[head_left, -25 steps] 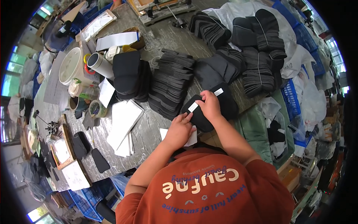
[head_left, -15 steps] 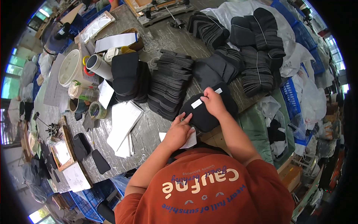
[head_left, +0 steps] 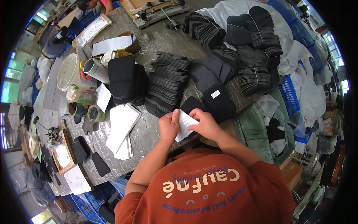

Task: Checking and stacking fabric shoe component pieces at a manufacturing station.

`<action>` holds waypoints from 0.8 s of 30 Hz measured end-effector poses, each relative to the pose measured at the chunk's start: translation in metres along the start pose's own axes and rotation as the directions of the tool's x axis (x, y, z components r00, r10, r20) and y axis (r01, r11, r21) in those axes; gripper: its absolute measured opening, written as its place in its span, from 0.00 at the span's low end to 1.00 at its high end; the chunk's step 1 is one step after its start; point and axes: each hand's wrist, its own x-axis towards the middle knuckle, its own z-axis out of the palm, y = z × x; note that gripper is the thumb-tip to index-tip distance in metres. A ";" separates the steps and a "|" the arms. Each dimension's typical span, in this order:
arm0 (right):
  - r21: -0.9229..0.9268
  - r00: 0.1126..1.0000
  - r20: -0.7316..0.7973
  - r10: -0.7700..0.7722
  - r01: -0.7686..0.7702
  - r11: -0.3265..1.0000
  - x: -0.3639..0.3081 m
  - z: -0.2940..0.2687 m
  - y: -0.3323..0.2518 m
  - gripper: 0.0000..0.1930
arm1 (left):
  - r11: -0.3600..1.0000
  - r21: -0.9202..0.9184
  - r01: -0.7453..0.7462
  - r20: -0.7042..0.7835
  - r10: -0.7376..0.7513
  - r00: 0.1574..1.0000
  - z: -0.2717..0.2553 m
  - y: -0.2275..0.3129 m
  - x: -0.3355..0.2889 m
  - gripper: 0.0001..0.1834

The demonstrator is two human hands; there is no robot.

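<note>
At the table's near edge I hold a small white sheet of labels [head_left: 184,126] with rows of faint print. My left hand [head_left: 169,124] is closed on its left side, thumb up. The fingers of my right hand [head_left: 203,124] pinch its right edge. Just beyond the sheet lies a black fabric pad [head_left: 191,104], partly covered by my hands and the sheet. To its right is another black pad [head_left: 220,106] with a white label [head_left: 215,94] stuck on it. More flat black pads [head_left: 205,76] are spread behind it.
Piles of dark pads [head_left: 166,84] line the middle of the table, and string-tied bundles [head_left: 255,71] sit at the far right. White papers [head_left: 121,128], a white tumbler [head_left: 96,70] and a bucket [head_left: 68,72] are on the left. A green-lined bin [head_left: 255,128] stands right.
My right hand has left the labelled pad and come to the sheet. My left hand has lifted the sheet up in front of me. One black pad now shows no label.
</note>
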 end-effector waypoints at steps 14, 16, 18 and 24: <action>0.252 0.983 0.064 0.175 -0.186 0.950 0.002 0.000 0.016 0.08 | 1.000 0.021 -0.007 0.232 0.002 0.973 -0.029 -0.007 -0.010 0.11; 0.167 0.974 0.069 0.214 -0.223 0.960 -0.001 0.003 0.018 0.06 | 0.999 -0.030 -0.027 0.202 0.032 0.979 -0.025 -0.017 -0.015 0.12; 0.184 0.980 0.085 0.182 -0.195 0.963 -0.001 0.007 0.025 0.05 | 0.995 -0.081 -0.055 0.122 0.065 0.990 -0.022 -0.027 -0.015 0.13; -0.197 0.957 -0.212 -0.196 0.155 0.968 0.024 -0.012 0.025 0.02 | 0.925 0.252 -0.286 0.260 0.220 0.940 -0.030 -0.007 -0.025 0.09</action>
